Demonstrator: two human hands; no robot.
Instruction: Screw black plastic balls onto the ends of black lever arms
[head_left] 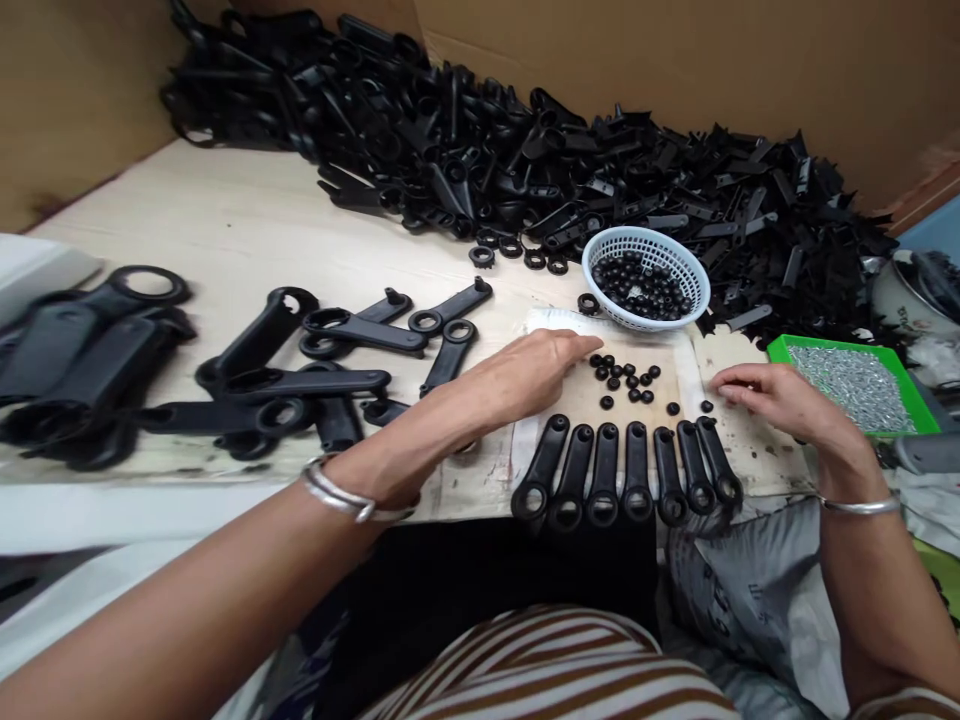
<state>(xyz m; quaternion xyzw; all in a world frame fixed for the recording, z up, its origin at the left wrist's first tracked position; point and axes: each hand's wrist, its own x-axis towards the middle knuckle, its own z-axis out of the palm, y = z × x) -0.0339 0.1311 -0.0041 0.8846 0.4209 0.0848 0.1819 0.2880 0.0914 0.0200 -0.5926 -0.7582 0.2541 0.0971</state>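
My left hand (529, 375) reaches in beside a loose group of small round black caps (632, 382). Its index finger is stretched out and no held thing shows; the other fingertips are partly hidden. On the right, my right hand (772, 395) is loosely bent, fingers a little apart, with its tips just above a single black cap (706, 406). Between and below the hands, several black crank-shaped plastic arms (604, 470) lie side by side in a row, ring ends towards me.
A light blue basket (699, 290) holds many more black caps. Right of it sits a green tray (780, 347) of small metal pins or screws. A large heap of black parts (465, 150) lines the cardboard wall, and loose black handles (300, 383) lie at left.
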